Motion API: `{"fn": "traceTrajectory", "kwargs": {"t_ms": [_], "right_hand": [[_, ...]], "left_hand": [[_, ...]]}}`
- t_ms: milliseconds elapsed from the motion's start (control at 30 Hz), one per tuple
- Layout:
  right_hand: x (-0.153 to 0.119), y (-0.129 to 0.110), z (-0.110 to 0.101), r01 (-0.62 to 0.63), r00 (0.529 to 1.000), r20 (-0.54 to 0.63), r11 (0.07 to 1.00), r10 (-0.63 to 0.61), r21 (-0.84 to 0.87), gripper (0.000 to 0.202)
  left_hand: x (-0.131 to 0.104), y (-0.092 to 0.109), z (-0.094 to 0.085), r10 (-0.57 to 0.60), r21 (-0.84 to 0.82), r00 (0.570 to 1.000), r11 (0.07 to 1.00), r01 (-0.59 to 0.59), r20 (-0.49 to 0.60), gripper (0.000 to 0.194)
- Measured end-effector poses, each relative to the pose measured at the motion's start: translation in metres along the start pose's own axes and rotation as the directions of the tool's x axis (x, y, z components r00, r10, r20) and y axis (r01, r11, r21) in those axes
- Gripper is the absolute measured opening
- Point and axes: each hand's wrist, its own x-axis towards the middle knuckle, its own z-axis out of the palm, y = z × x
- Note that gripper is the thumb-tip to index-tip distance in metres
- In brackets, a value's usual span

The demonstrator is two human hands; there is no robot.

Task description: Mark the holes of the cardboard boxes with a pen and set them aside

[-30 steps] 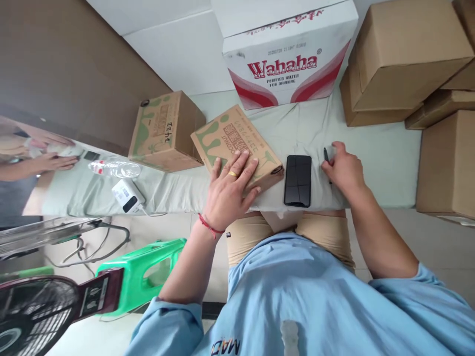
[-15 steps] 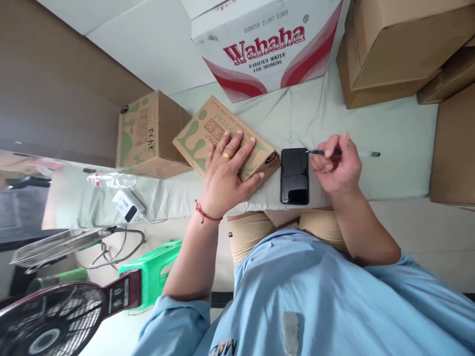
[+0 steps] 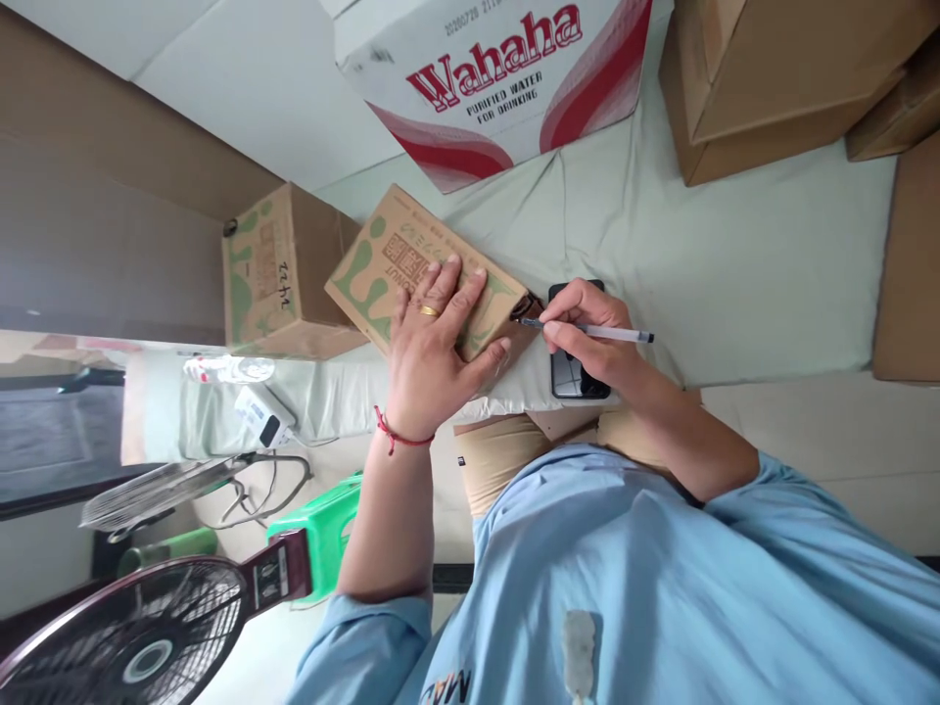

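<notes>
A brown cardboard box (image 3: 374, 264) with green patterns lies at an angle on the pale green cloth. My left hand (image 3: 437, 333) rests flat on its top, fingers spread. In my right hand (image 3: 594, 328) a pen (image 3: 621, 334) is pinched, its tip at the dark spot on the box's right end. Whether the tip touches the cardboard I cannot tell. Partly covered by my right hand, a black phone (image 3: 577, 380) lies beside the box.
Another patterned box (image 3: 257, 274) marked with handwritten digits stands left. A white and red water carton (image 3: 499, 88) is behind, with brown cartons (image 3: 793, 88) at right. A power bank (image 3: 264, 416), plastic bottle (image 3: 227, 369), green stool (image 3: 323, 539) and fan (image 3: 147, 646) are left.
My right hand has moved left with the pen, from beside the phone to over it, bringing the tip to the box's end. My left hand still presses on the box.
</notes>
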Motion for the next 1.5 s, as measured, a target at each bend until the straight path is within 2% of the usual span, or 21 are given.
{"fn": "traceTrajectory", "kwargs": {"t_ms": [100,333,600,900,1200,1367,1500], "right_hand": [[0.001,0.003,0.001,0.007,1.0,-0.01,1.0,-0.007,0.005,0.006],[0.003,0.005,0.003,-0.075,0.997,-0.018,0.997,0.074,-0.024,0.013],[0.004,0.012,0.002,-0.033,0.997,-0.071,0.999,0.032,-0.022,0.007],[0.005,0.014,0.0,-0.084,0.986,-0.146,0.996,0.077,-0.04,0.011],[0.005,0.017,-0.001,-0.081,0.966,-0.245,0.997,0.078,-0.002,0.018],[0.002,0.022,-0.003,-0.035,0.973,-0.226,0.998,0.048,0.059,0.027],[0.004,0.022,-0.003,0.003,0.98,-0.198,0.997,0.012,0.076,0.026]], "left_hand": [[0.0,0.001,-0.001,-0.001,0.004,1.0,1.0,0.001,0.002,0.081],[0.0,0.003,-0.002,0.001,-0.005,1.0,1.0,-0.001,0.005,0.081],[0.0,0.004,-0.002,-0.004,0.006,1.0,1.0,0.004,0.006,0.08],[-0.001,0.007,-0.001,-0.002,0.027,1.0,1.0,0.002,-0.018,0.078],[-0.001,0.006,0.0,-0.007,0.009,1.0,1.0,0.007,-0.014,0.079],[-0.001,0.006,0.0,-0.005,0.019,1.0,1.0,0.005,-0.021,0.079],[-0.001,0.007,0.0,-0.006,0.019,1.0,1.0,0.007,-0.018,0.079]]}}
